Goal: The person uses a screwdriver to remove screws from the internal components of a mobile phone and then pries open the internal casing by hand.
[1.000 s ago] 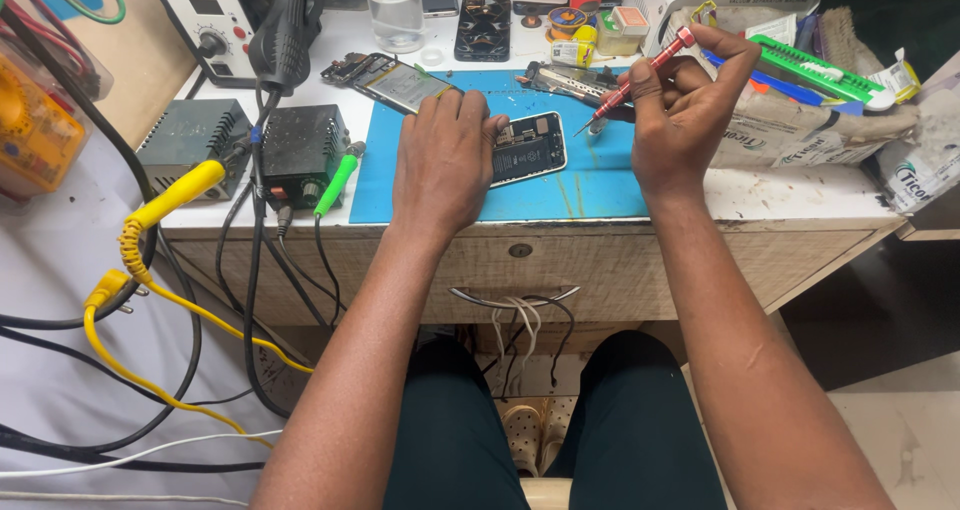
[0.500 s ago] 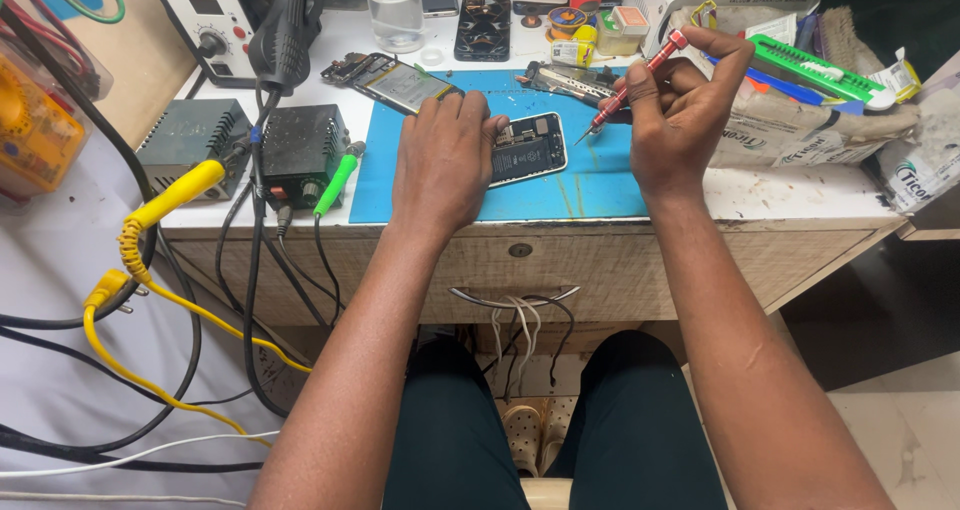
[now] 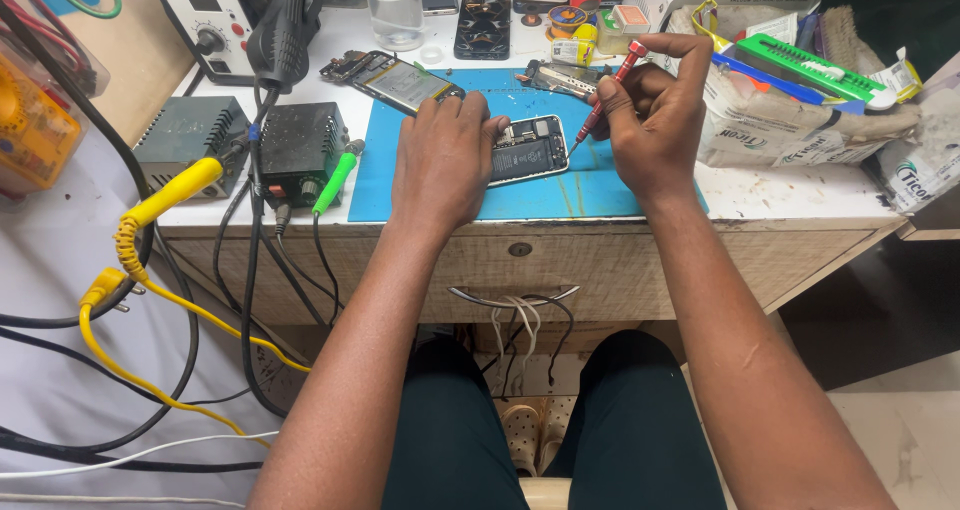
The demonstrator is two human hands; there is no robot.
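Note:
An opened phone (image 3: 530,152) with its insides showing lies on a blue work mat (image 3: 560,190) on the desk. My left hand (image 3: 440,155) rests flat on the phone's left end and holds it down. My right hand (image 3: 650,120) grips a red-handled screwdriver (image 3: 607,95), slanted, with its tip down at the phone's right edge. A second phone body (image 3: 405,82) lies at the mat's far left corner, just beyond my left fingertips.
Two dark boxes (image 3: 300,150) with cables and a yellow plug (image 3: 170,192) sit left of the mat. A soldering station (image 3: 215,20), a glass (image 3: 393,5) and small parts line the back. Printed bags (image 3: 790,130) and a green tool (image 3: 815,65) fill the right side. A drawer (image 3: 515,260) fronts the desk.
The right hand has shifted the screwdriver slightly, keeping its tip at the phone's right edge. The left hand stays pressed on the phone.

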